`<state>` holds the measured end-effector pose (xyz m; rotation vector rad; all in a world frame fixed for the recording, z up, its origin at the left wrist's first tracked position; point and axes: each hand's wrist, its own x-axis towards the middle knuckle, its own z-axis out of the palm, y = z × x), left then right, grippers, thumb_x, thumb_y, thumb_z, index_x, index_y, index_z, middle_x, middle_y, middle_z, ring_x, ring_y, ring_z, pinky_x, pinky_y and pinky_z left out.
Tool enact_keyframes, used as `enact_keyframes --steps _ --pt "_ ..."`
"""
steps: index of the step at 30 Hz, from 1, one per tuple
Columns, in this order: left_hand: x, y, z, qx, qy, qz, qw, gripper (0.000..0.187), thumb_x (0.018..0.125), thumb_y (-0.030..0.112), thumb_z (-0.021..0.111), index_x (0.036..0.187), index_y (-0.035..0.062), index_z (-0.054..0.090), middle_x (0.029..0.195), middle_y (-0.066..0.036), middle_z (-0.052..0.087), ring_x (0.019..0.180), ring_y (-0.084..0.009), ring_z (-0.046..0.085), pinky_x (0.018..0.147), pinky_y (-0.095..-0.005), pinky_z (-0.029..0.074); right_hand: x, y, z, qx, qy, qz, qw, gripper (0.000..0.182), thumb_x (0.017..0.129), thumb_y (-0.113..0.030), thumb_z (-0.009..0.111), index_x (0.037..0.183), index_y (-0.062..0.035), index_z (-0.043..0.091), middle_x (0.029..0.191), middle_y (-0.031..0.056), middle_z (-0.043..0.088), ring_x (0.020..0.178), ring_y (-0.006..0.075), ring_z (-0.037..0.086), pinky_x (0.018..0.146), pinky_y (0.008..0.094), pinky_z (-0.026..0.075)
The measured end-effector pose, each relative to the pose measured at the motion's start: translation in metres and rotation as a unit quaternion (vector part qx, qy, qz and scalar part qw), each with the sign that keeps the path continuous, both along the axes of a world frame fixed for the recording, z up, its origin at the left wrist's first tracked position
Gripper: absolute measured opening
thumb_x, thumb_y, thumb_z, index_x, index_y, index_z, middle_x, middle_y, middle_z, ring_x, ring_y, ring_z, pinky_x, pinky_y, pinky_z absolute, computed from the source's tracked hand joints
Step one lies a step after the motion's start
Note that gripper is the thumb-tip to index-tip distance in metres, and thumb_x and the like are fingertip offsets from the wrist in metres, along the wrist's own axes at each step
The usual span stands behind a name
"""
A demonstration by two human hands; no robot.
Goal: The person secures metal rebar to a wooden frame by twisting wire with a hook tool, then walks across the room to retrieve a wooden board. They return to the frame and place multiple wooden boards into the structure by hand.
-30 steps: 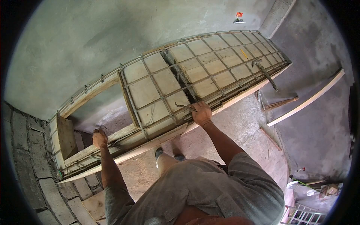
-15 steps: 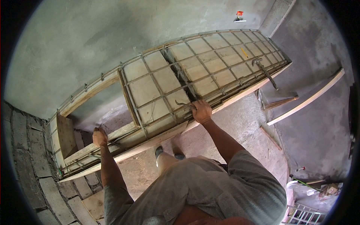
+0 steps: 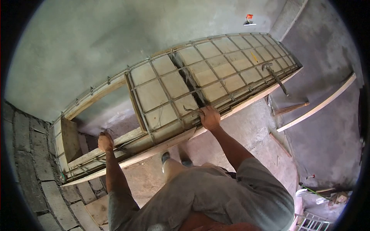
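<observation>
Hooked tool (image 3: pixel 191 110) mid-frame over rebar grid (image 3: pixel 169 101), right hand (image 3: pixel 210 118) fingers closed around it. 8 o'clock: left hand (image 3: pixel 105 142), fingers curled on thin wire (image 3: pixel 108 132). 2 o'clock: hammer (image 3: pixel 276 79). Same grips as before; view shifted slightly.

The head camera looks forward and down, past the shirt (image 3: pixel 219 188), onto the formwork (image 3: pixel 150 92).
</observation>
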<state>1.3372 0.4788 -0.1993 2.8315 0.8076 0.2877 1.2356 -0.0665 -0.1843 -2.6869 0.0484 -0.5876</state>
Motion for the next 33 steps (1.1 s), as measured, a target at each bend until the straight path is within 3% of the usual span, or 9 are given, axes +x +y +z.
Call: enact_keyframes --steps 14,15,16,17,22,24,28,30,33 --pt "0.007 0.014 -0.020 0.010 0.012 -0.019 1.000 0.044 0.091 0.046 0.050 0.096 0.0061 0.067 0.099 -0.019 0.069 0.092 -0.0366 0.066 0.075 -0.0482 0.052 -0.001 0.002 -0.004 0.007 -0.001 0.004 1.000 0.022 0.074 -0.020 0.066 0.095 -0.0126 0.066 0.094 0.0107 0.063 0.095 0.0318 0.058 0.085 0.0439 0.046" --pt "0.002 0.013 -0.016 0.101 0.019 -0.080 0.992 0.024 0.090 0.020 0.049 0.085 0.0051 0.067 0.089 -0.019 0.070 0.083 -0.0343 0.069 0.070 -0.0457 0.054 0.002 0.003 -0.006 0.025 -0.019 -0.001 1.000 0.021 0.074 -0.020 0.066 0.094 -0.0126 0.066 0.094 0.0109 0.063 0.094 0.0320 0.058 0.084 0.0440 0.046" --pt "0.003 0.016 -0.023 0.148 0.002 -0.089 0.985 0.019 0.088 0.018 0.051 0.086 0.0069 0.066 0.089 -0.018 0.070 0.082 -0.0319 0.069 0.069 -0.0441 0.054 0.001 0.001 -0.009 0.016 -0.005 0.003 1.000 0.021 0.074 -0.020 0.067 0.094 -0.0121 0.066 0.095 0.0111 0.064 0.093 0.0326 0.059 0.084 0.0451 0.046" --pt "0.002 0.003 -0.009 0.071 -0.024 -0.001 0.997 0.018 0.087 0.019 0.052 0.092 0.0067 0.064 0.088 -0.016 0.070 0.081 -0.0301 0.070 0.070 -0.0432 0.054 0.001 0.003 -0.005 0.030 -0.009 0.015 0.999 0.022 0.074 -0.018 0.067 0.095 -0.0112 0.066 0.093 0.0115 0.064 0.093 0.0340 0.059 0.083 0.0465 0.046" --pt "-0.001 0.015 -0.013 -0.010 -0.026 -0.029 0.999 0.029 0.088 0.026 0.052 0.108 0.0058 0.054 0.086 -0.020 0.069 0.086 -0.0378 0.067 0.074 -0.0474 0.051 0.003 -0.001 -0.014 -0.007 -0.022 0.017 1.000 0.027 0.076 -0.016 0.066 0.101 -0.0089 0.065 0.092 0.0138 0.064 0.091 0.0365 0.060 0.082 0.0476 0.047" --pt "-0.006 0.011 -0.002 -0.066 -0.069 -0.060 0.994 0.038 0.092 0.039 0.053 0.107 0.0044 0.056 0.098 -0.024 0.067 0.093 -0.0427 0.064 0.078 -0.0488 0.050 0.005 -0.002 -0.016 -0.019 -0.025 0.020 0.999 0.026 0.076 -0.016 0.065 0.102 -0.0087 0.066 0.094 0.0142 0.065 0.092 0.0364 0.060 0.082 0.0471 0.047" --pt "0.002 0.026 -0.013 -0.050 -0.013 -0.043 0.998 0.038 0.093 0.036 0.051 0.109 0.0017 0.054 0.098 -0.024 0.066 0.093 -0.0422 0.064 0.079 -0.0468 0.049 0.004 0.005 -0.004 -0.006 -0.029 0.015 0.999 0.019 0.082 -0.019 0.060 0.095 -0.0052 0.066 0.093 0.0188 0.064 0.088 0.0425 0.059 0.081 0.0500 0.048" --pt "0.004 0.024 -0.001 -0.185 -0.045 -0.031 0.981 0.036 0.094 0.033 0.051 0.108 -0.0005 0.053 0.095 -0.023 0.067 0.092 -0.0409 0.064 0.078 -0.0459 0.049 0.002 0.009 0.000 0.006 -0.035 0.032 0.999 0.020 0.083 -0.019 0.059 0.095 -0.0041 0.065 0.093 0.0189 0.064 0.088 0.0427 0.058 0.080 0.0500 0.048" --pt "0.032 0.057 -0.038 -0.401 -0.148 -0.061 0.902 0.020 0.091 0.022 0.055 0.099 0.0033 0.057 0.079 -0.013 0.067 0.069 -0.0254 0.066 0.060 -0.0354 0.049 0.007 0.005 -0.012 0.018 -0.029 0.010 0.999 0.021 0.083 -0.021 0.060 0.097 -0.0084 0.066 0.095 0.0134 0.064 0.090 0.0364 0.060 0.082 0.0457 0.047"
